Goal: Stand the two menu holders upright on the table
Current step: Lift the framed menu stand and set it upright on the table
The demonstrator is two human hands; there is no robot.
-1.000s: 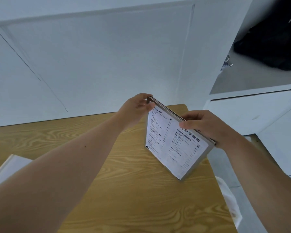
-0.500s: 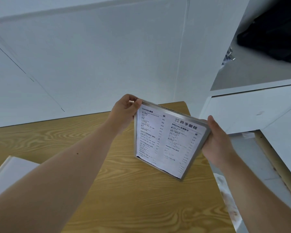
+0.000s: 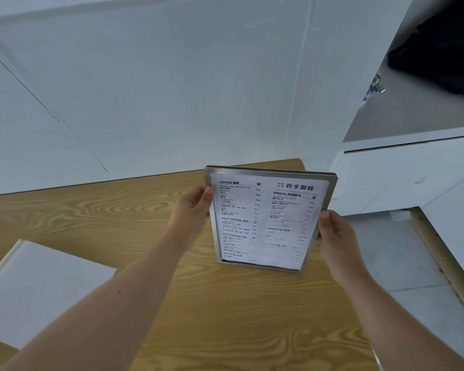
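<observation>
Metal-framed menu holder point(image 3: 268, 220) sits between both hands in the head view, printed page facing the camera, top edge tipped slightly away. Left hand point(image 3: 190, 215) is closed on its left edge, thumb in front over the frame, fingers hidden behind. Right hand point(image 3: 338, 236) is closed on the right edge lower down, thumb tip on the frame. Holder's bottom edge is at or just above the wooden table point(image 3: 225, 317), near the far right corner; cannot tell if it touches. Page text is partly readable: COFFEE, FRUIT DRINKS, SPECIAL headings. Flat white panel point(image 3: 38, 285) lies at the table's left edge, near the left forearm, well apart from the held holder; can't tell what it is. White wall point(image 3: 158, 89) runs along the table's far edge. White cabinet point(image 3: 413, 172) stands past the right edge.
</observation>
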